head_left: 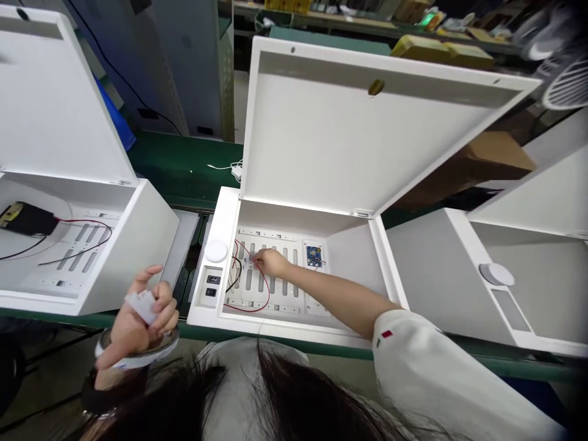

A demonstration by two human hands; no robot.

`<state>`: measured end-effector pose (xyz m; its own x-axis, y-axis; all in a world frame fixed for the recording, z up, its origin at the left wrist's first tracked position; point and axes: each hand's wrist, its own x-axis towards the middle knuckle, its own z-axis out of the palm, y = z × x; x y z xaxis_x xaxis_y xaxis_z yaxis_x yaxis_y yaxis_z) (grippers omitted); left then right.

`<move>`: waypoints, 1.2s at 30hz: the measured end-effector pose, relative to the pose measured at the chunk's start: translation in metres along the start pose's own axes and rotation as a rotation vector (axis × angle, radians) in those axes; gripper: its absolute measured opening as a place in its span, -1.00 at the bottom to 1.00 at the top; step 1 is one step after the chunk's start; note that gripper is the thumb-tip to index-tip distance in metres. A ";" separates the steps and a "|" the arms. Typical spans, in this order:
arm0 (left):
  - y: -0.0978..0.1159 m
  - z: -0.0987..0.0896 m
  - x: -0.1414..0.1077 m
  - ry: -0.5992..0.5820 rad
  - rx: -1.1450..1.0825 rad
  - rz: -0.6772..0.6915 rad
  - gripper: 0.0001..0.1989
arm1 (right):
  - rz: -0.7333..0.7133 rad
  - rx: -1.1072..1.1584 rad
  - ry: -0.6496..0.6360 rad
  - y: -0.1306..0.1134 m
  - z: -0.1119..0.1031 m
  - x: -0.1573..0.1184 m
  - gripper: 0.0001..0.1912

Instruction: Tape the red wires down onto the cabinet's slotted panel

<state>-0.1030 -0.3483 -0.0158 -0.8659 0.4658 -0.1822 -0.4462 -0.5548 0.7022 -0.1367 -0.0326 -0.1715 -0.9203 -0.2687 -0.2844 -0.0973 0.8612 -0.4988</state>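
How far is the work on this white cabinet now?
Done: the blue circuit board sits in place on the slotted panel. In hand: the right hand pinches the wires; the left hand holds a white plastic piece. Left: the red wire loop looks unsecured.

Neighbouring white cabinet [138,251] standing open at left, lid [55,104] propped up, black box-shaped unit [27,219] lying inside, red and black wires [87,240] trailing from it. Second white cabinet [436,282] sitting at right, round white disc [496,274] on its top. Green workbench [184,171] running behind, short white cable [225,166] lying on it. Cardboard box [487,160] resting at far right. Probably fan [565,86] in far-right corner, blurred. Cluttered shelf [367,19] stretching along far side.
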 end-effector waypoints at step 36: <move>-0.033 0.086 0.038 0.275 -0.222 -0.245 -0.91 | -0.418 -0.333 -0.088 0.003 0.045 0.033 -0.70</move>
<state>-0.1020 -0.2537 0.0133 -0.7429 0.4179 -0.5229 -0.6580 -0.5996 0.4556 -0.1504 -0.0587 -0.2190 -0.7437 -0.6403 -0.1921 -0.5761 0.7596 -0.3018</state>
